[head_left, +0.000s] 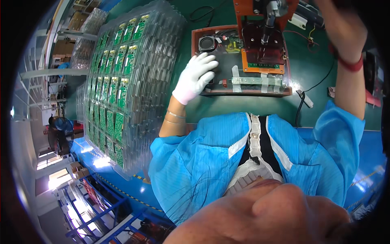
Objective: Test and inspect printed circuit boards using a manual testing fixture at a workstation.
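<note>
My left hand (196,77), in a white glove, lies at the left edge of a test fixture box (222,69) with a see-through top. Its fingers are stretched out and hold nothing. My bare right hand (344,30) is raised at the upper right, beside an orange toggle press (240,22); its fingers are cut off by the frame's edge and smeared. Beneath the press's dark red plate (264,42), a green circuit board (266,65) shows in an orange holder (248,70). Along the box's front runs a pale strip (254,81) held by tape.
Left of the box, a tall stack of clear plastic trays (152,61) holds many green circuit boards (129,59). A black cable (301,106) crosses the green table (239,105) on the right. Loose wires (311,38) lie behind the box. A blue rack (95,211) stands at the lower left.
</note>
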